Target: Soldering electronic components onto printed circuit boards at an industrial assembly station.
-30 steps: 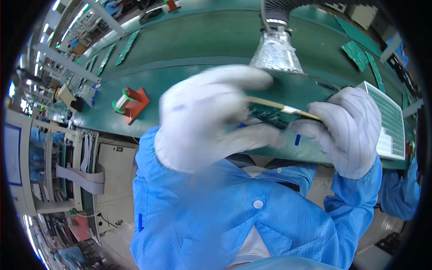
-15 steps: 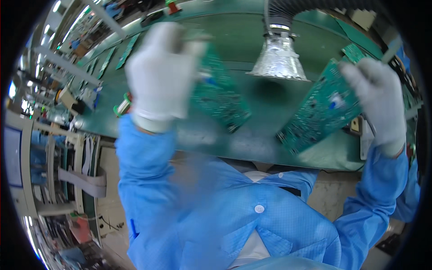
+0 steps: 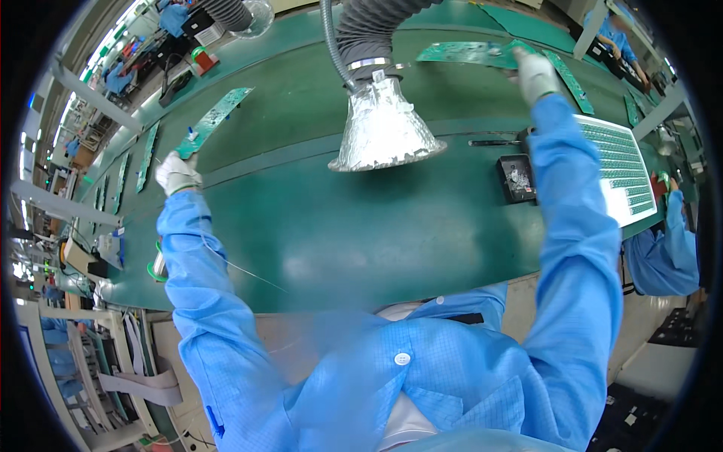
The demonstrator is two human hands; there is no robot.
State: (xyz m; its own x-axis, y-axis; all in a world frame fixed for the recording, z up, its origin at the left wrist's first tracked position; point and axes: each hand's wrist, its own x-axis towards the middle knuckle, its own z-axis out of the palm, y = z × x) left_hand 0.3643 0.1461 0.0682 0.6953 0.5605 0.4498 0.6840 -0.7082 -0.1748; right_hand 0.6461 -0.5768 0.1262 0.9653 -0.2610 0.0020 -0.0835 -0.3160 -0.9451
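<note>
My gloved left hand (image 3: 179, 175) reaches far out on the left, its fingers closed on the near end of a long green circuit board (image 3: 218, 117). The board slants away to the right. At the far right my gloved right hand (image 3: 536, 77) is closed around the right end of another circuit board (image 3: 459, 52), which lies roughly level across the back of the bench; the glove hides part of its fingers. Just right of that hand is a third circuit board (image 3: 568, 81). Between my arms hangs a foil-covered fume hood (image 3: 385, 124) on a dark corrugated hose (image 3: 369, 34).
A green bench top (image 3: 324, 233) spans the view. Near my right arm are a black box of small parts (image 3: 517, 179), a dark pen-like tool (image 3: 493, 142) and a white tray of small boards (image 3: 621, 166). More boards (image 3: 147, 157) lie left. A solder spool (image 3: 158, 264) sits by my left sleeve.
Both hands have moved outward and away from me, each carrying a circuit board from near the bench front to its far part. The view has shifted, so the hood appears further left.
</note>
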